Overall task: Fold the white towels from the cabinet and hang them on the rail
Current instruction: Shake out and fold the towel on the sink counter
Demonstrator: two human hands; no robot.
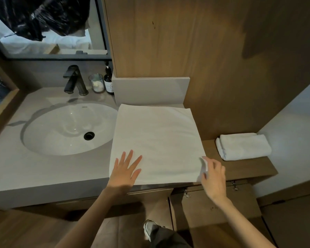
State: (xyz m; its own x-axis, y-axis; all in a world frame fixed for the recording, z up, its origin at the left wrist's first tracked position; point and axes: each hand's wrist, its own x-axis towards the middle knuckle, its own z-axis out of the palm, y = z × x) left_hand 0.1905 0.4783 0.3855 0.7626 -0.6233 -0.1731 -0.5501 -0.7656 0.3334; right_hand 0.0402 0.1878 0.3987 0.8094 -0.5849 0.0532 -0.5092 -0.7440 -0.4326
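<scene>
At the left, the sink [68,127] is set into the grey counter [16,167], with the faucet [75,81], a glass jar [97,83] and a dark bottle [109,81] along its far edge. Just right of the sink, the white towel [157,140] lies spread flat on the counter as one roughly square sheet, its near edge close to the counter's front edge. The left hand [125,172] rests flat on the near-left corner, fingers straight and spread, pinning the cloth. The right hand [213,178] takes the near-right corner, which stands slightly raised between curled fingers and thumb: a narrow pinch on the towel's edge. Further right, on the lower wooden ledge [240,169], a folded towel [243,146] lies well apart from the spread one. Below the ledge, a cabinet door [213,210] appears to stand open. The rail is not in view. Handling: the towel is judged light, soft and limp. It will sag wherever it is unsupported and may slide on the smooth counter unless one hand anchors it. Take hold at the corners or along a hem, not mid-sheet, so that edges can be matched. The next fold probably calls for carrying the pinched corner across to the opposite edge with the flat hand as anchor. Main risk: misaligned edges or a dragged wrinkle.
</scene>
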